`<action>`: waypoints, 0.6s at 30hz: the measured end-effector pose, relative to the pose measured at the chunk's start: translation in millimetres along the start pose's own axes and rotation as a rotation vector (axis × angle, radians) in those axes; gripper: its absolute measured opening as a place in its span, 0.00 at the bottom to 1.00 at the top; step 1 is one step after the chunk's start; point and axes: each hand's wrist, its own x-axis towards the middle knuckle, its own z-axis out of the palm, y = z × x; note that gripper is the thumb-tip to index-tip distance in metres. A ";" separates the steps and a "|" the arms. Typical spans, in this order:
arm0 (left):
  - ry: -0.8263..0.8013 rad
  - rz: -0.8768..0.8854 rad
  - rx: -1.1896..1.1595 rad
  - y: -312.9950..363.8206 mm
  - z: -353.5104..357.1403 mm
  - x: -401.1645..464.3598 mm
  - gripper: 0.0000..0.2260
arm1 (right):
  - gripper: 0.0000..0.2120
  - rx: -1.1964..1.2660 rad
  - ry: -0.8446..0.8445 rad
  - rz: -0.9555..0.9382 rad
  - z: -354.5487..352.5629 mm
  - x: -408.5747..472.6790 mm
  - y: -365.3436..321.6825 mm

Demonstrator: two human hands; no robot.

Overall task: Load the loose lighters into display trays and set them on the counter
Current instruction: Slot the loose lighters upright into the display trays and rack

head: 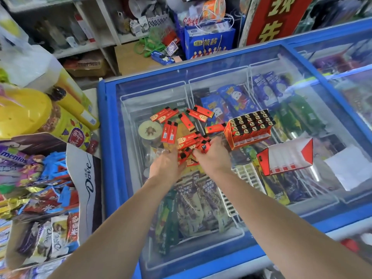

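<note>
Several loose red lighters (pixel 182 122) lie scattered on the glass lid of a blue chest freezer (pixel 108 137). A red display tray (pixel 249 128) filled with black-topped lighters stands to their right. An empty red and white display tray (pixel 286 159) lies on its side nearer me, further right. My left hand (pixel 166 165) and my right hand (pixel 211 154) meet over a small heap of lighters; each grips red lighters (pixel 186 156) between curled fingers. A ring shows on my left hand.
A white paper sheet (pixel 350 168) lies on the glass at the right. Boxes of sweets and chocolate (pixel 50 190) crowd the counter to the left. Shelves and a blue gift bag (pixel 209 42) stand behind the freezer. A second freezer (pixel 342 63) adjoins at the right.
</note>
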 end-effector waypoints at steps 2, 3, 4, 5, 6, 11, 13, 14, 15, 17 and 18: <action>-0.008 0.027 0.019 -2.6 2.3 4.5 0.16 | 0.27 -0.077 0.011 0.015 0.6 2.5 -2.4; -0.020 0.036 0.018 -4.8 2.6 6.5 0.16 | 0.27 -0.101 0.013 0.021 0.8 3.7 -3.0; -0.032 0.042 0.011 -7.0 2.6 8.1 0.16 | 0.27 -0.110 0.016 0.030 0.9 4.5 -3.9; -0.045 0.043 -0.005 -9.5 1.7 9.2 0.16 | 0.26 -0.103 0.020 0.042 0.9 4.9 -4.9; -0.058 0.041 -0.033 -11.7 0.4 10.1 0.17 | 0.25 -0.084 0.022 0.058 1.1 5.4 -6.0; -0.027 -0.002 -0.260 -15.9 -11.6 20.6 0.12 | 0.14 -0.023 0.020 0.077 -1.0 9.1 -10.5; 0.006 0.019 -0.282 -14.0 -17.4 26.9 0.10 | 0.10 0.002 0.009 0.046 -5.2 12.8 -12.3; 0.006 0.036 -0.281 -11.8 -20.3 30.3 0.09 | 0.09 0.016 0.014 0.016 -8.1 15.6 -13.1; 0.001 0.053 -0.272 -9.8 -23.0 33.9 0.08 | 0.09 0.028 0.024 -0.021 -11.1 19.3 -13.9; 0.000 0.088 -0.224 -4.9 -26.2 41.5 0.09 | 0.09 0.020 0.053 -0.106 -17.6 29.3 -15.0; -0.001 0.104 -0.180 -2.3 -27.1 44.0 0.10 | 0.10 -0.007 0.070 -0.148 -20.4 34.8 -15.7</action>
